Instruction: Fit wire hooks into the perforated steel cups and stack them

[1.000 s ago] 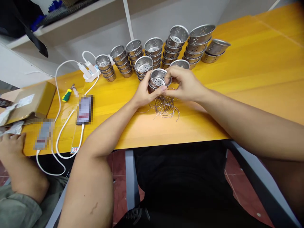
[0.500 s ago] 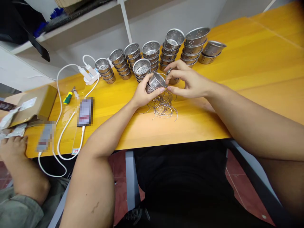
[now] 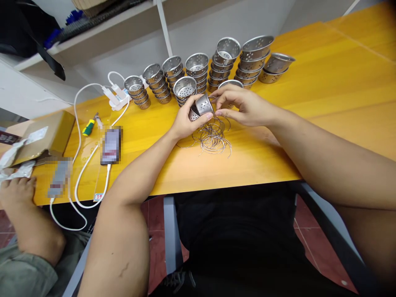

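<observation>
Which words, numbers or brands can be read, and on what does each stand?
"39", second digit uncertain: sticker on the table, front edge.
Too small to read: label on the cardboard box.
Too blurred: print on the dark item, far left.
Blurred out: screens of the black phone and grey phone.
Unreadable, if letters: pale marks on black clothing.

Head view, worn by the person seated before me, looking forward and steeply down over the table (image 3: 324, 90). Dark clothing (image 3: 238, 243) fills the bottom centre, close below the lens; the left hand (image 3: 185, 119) and right hand (image 3: 243, 106) appear at arm's reach, mid-frame. The wide field includes a shelf (image 3: 107, 27), upper left. The table's front edge climbs rightward, slanting across the frame.
</observation>
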{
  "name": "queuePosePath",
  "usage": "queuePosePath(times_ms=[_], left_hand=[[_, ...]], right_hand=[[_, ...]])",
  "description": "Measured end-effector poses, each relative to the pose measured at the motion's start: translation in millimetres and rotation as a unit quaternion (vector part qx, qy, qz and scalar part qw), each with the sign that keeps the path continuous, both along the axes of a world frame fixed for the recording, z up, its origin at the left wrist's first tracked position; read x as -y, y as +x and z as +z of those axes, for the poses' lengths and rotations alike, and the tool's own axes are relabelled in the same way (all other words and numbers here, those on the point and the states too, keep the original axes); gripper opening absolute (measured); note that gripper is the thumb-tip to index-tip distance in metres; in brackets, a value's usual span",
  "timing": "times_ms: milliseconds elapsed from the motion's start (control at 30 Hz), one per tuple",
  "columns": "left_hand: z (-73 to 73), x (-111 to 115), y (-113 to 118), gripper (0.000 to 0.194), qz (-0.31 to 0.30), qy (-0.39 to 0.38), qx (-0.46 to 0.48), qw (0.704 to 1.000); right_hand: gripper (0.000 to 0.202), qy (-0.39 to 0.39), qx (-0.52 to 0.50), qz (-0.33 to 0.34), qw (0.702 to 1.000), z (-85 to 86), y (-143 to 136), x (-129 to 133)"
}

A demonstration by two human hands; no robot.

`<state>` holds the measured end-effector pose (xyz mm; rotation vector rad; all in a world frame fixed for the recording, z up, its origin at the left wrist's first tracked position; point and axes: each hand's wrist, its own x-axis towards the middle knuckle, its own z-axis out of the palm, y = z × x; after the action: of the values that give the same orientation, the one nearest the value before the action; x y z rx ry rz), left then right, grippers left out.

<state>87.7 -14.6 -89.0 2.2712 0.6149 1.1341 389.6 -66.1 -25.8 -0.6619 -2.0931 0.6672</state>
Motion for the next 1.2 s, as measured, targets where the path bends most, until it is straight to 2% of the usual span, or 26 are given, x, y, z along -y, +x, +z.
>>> queuePosePath(times_ms=[300,467,567,667,800,867,1033,1200], left_hand=[[0.9,0,1,0.097,-0.012,-0.012,0.005,1.0],[0.8,0,3,0.091,0.001,0.005,0.016,1.0],[1.6,0,3,0.095,-0.001,0.008,0.019,1.0],[0.9,0,0,0.1,0.007,0.002,0.008,1.0],[-4.2,-4,-4,0.096,0.018,-0.011,0.007,1.0],[-6.9,-5,-4,0.094,0.033,-0.011,0.016,0.999],[-7.1,-4,-3,0.095,0.08,-0.005,0.049,0.996],[-3.5,-1,-2,0.093,0.089,-0.004,0.059,0.994]], right_hand=[[0.057,-0.009,0.006,-0.022,1.0,8.2,0,6],[0.057,-0.031,-0.055,-0.016,0.998,5.8,-5,7],[0.055,-0.053,-0.08,-0.012,0.995,5.4,-9,9],[0.055,-0.092,-0.099,0.017,0.991,9.5,-8,10],[0.054,-0.147,-0.11,0.058,0.981,17.0,2,12],[0.051,-0.133,-0.105,0.038,0.985,19.0,7,13],[0.051,-0.02,-0.035,-0.06,0.997,18.3,13,14],[0.061,-0.016,0.029,-0.055,0.998,19.2,21,12]])
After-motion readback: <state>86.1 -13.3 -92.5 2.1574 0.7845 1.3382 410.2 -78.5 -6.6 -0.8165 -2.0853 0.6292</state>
